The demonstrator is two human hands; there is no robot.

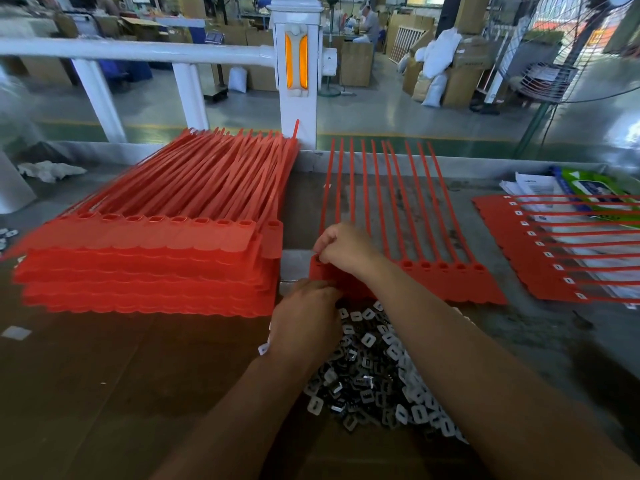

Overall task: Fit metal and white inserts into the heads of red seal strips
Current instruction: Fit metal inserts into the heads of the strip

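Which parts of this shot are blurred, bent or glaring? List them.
Head view: the wide lens bows the white rail; the stack of red strips smears toward the left edge; the insert pile at centre is fairly sharp; light glares off the far floor.

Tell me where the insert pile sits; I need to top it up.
Head view, bottom centre: the insert pile lies beside the left hand, just below the red strip sheet.

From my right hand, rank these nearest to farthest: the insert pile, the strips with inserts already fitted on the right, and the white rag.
Measured from the right hand:
1. Insert pile, just toward the person, under the forearm.
2. Fitted strips, off to the right.
3. White rag, far left near the bench's back edge.
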